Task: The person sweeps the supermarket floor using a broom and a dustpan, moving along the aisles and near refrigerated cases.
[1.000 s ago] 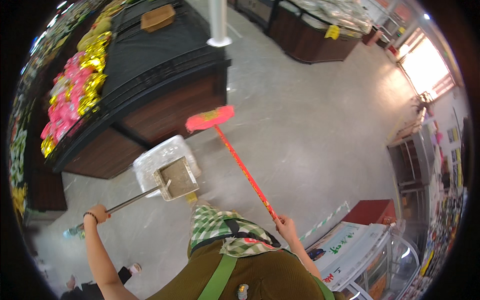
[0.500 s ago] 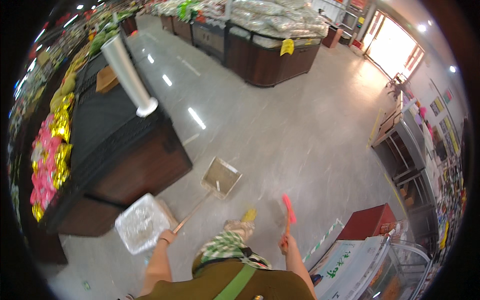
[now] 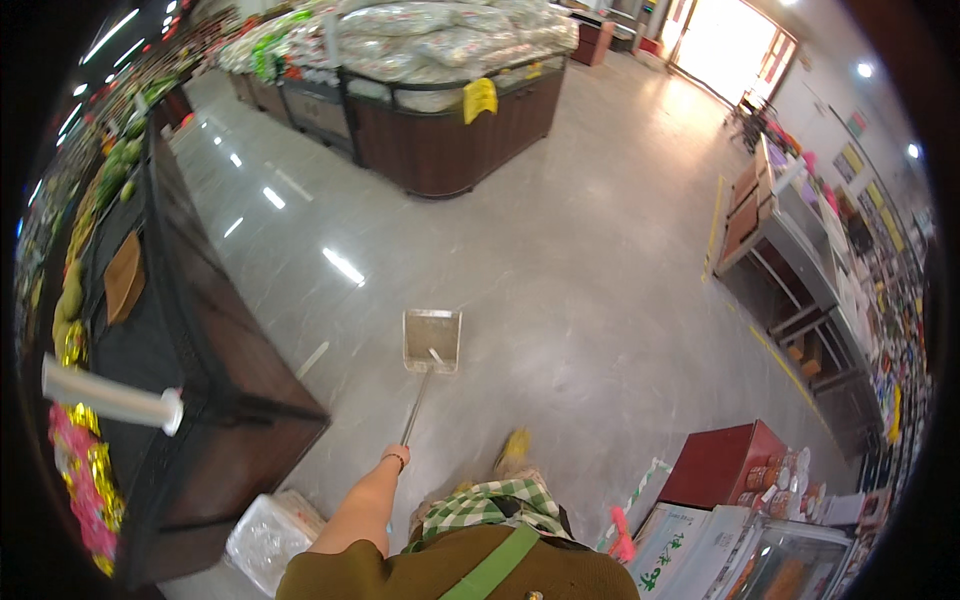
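Observation:
My left hand [image 3: 397, 455] is closed round the long thin handle of a dustpan [image 3: 415, 332]. The pan, light-rimmed with a brownish inside, is out in front of me at floor level. A small white scrap [image 3: 435, 355] lies in it. My right hand is out of the picture. Low at my right side shows a bright pink brush head [image 3: 621, 540]; what holds it is hidden. Behind my left arm, a white box wrapped in clear plastic [image 3: 270, 540] rests on the floor beside a dark display stand [image 3: 250, 410].
Bagged goods are piled on a brown rounded counter [image 3: 450, 145] ahead. Metal-and-wood checkout counters [image 3: 790, 250] line the right. Nearer on that side are a dark red box [image 3: 715, 465] and a glass-topped case [image 3: 790, 560]. A bright doorway [image 3: 735, 45] opens at the far right.
My left arm has reached forward with the dustpan, past the display stand's corner. The pink brush has swung back to my right side, and my right hand has left the picture. I have stepped forward.

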